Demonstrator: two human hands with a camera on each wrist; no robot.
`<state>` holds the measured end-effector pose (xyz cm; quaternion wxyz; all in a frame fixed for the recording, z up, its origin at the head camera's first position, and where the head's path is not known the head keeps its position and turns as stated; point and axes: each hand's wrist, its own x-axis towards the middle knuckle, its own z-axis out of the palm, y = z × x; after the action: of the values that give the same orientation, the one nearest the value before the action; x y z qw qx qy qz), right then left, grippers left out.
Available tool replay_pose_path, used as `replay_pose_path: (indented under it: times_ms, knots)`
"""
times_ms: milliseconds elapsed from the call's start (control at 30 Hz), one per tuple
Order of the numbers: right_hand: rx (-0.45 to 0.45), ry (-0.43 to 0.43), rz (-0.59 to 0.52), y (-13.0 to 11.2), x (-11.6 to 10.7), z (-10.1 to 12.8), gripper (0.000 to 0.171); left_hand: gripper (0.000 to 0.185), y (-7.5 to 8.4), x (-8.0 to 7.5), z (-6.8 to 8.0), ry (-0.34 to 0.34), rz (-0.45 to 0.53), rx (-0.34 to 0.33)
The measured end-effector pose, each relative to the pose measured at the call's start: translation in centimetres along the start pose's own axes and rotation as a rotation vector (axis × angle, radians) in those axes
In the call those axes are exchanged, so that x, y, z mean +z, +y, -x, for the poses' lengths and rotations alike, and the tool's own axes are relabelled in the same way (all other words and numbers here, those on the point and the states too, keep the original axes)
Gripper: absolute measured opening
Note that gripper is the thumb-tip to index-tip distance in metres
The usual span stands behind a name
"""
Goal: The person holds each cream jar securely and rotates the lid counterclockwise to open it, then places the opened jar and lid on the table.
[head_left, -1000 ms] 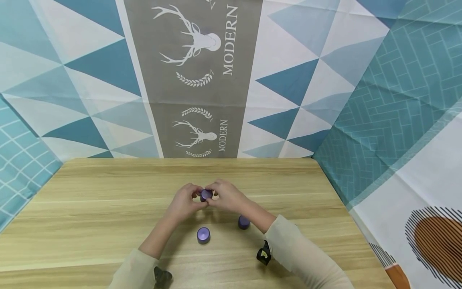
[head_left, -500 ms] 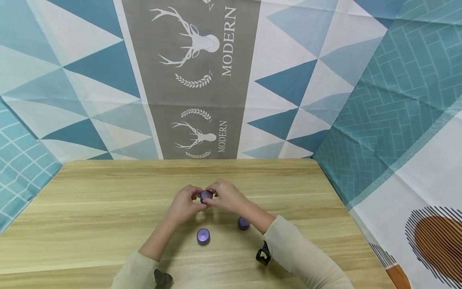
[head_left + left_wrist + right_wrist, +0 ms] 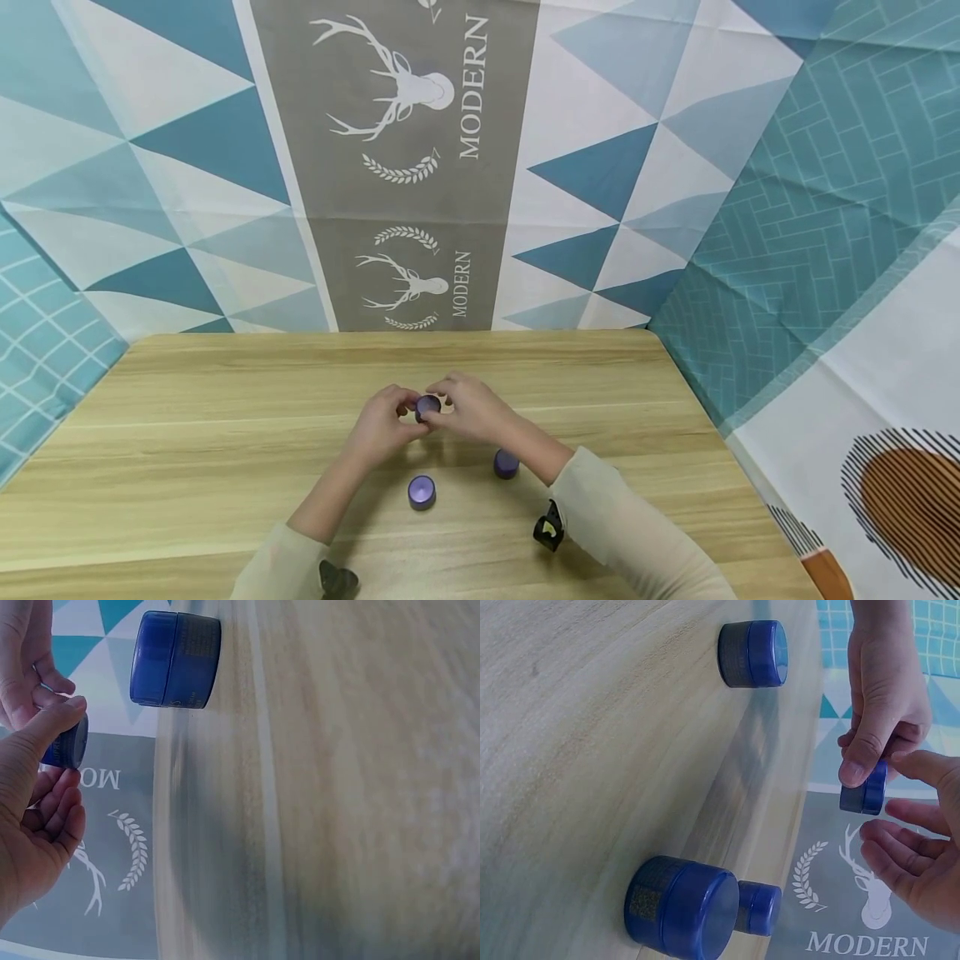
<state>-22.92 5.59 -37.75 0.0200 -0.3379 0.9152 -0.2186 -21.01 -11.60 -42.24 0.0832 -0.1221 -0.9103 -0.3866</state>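
Small purple jars: three counted in the head view. One, the held jar [image 3: 428, 406], is pinched between two hands, the left hand [image 3: 386, 421] and the right hand [image 3: 468, 408]. Two are standing on the table [image 3: 187, 433]: the near-left jar [image 3: 422, 492] and the near-right jar [image 3: 506, 463]. A fourth jar [image 3: 757, 907] is seen only in the right wrist view, partly hidden behind the near-right one. Tables: one, wooden. Black wrist mounts: two, left mount [image 3: 337, 577] and right mount [image 3: 548, 527]. Deer emblems on the far backdrop: two.
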Motion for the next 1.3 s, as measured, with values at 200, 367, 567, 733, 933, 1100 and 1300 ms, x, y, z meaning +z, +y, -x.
replay_pose_path:
  times_ms: [200, 367, 567, 733, 933, 1100, 1300]
  knots:
    - [0.015, 0.003, 0.007, -0.02, 0.14, -0.08, 0.041, 0.033, -0.03, -0.04, 0.08, -0.002, 0.009, -0.002]
    - [-0.022, 0.000, 0.039, 0.04, 0.26, -0.12, 0.036, 0.032, -0.06, 0.05, 0.09, -0.011, 0.013, 0.001]
    - [-0.067, -0.012, 0.050, 0.14, 0.25, -0.23, 0.035, 0.033, -0.06, 0.12, 0.10, -0.005, 0.008, 0.007]
    - [-0.057, -0.020, 0.029, 0.20, 0.14, -0.12, 0.038, 0.033, -0.06, 0.10, 0.14, 0.002, 0.004, 0.010]
    - [-0.014, -0.007, 0.015, 0.27, 0.04, -0.07, 0.039, 0.035, 0.04, -0.10, 0.21, 0.017, 0.016, 0.009]
    - [-0.014, -0.001, 0.014, 0.12, -0.03, -0.09, 0.036, 0.034, 0.02, -0.13, 0.18, 0.020, 0.010, 0.012]
    - [-0.041, -0.031, 0.003, 0.06, 0.02, 0.02, 0.036, 0.031, -0.12, -0.01, 0.26, 0.016, 0.009, 0.025]
